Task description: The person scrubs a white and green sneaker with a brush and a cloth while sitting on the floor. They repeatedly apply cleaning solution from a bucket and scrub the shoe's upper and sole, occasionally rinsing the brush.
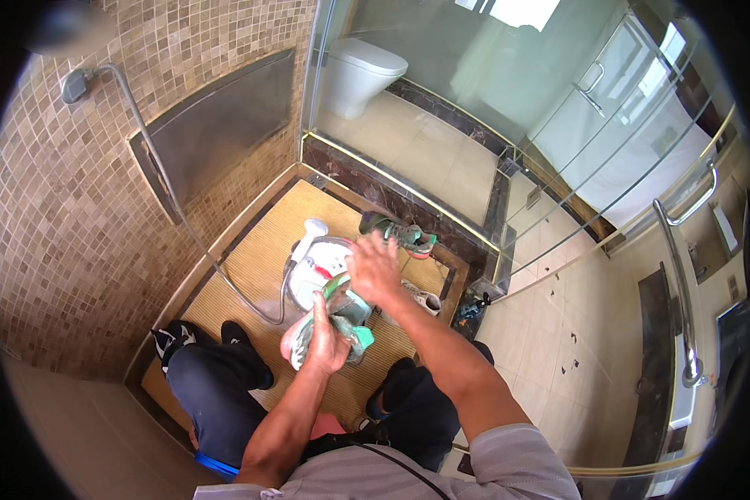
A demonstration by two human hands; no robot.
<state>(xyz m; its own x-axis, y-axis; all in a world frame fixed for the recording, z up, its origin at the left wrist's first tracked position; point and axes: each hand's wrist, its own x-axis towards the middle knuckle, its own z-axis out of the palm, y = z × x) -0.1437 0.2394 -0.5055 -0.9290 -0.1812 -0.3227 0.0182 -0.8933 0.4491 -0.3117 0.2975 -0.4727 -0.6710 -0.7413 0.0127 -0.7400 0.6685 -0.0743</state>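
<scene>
My left hand (329, 344) grips a wet green and pink sports shoe (300, 337) above the floor, its thumb along the near side. Just above the shoe's upper end is my right hand (374, 267), blurred and with its fingers spread; whether it touches the shoe or holds something I cannot tell. Behind the shoe sits a basin (300, 290) with whitish contents and a red item in it. A white shower head (312, 231) on a metal hose lies over the basin's rim. Another dark green sports shoe (406, 236) rests beyond my right hand.
A pale shoe (426, 299) lies partly behind my right forearm. A dark bottle (472, 306) stands by the marble curb (400, 194). The shower hose (215, 269) runs from the mosaic wall across the ribbed floor. Glass panels with a metal handle (675, 250) curve along the right.
</scene>
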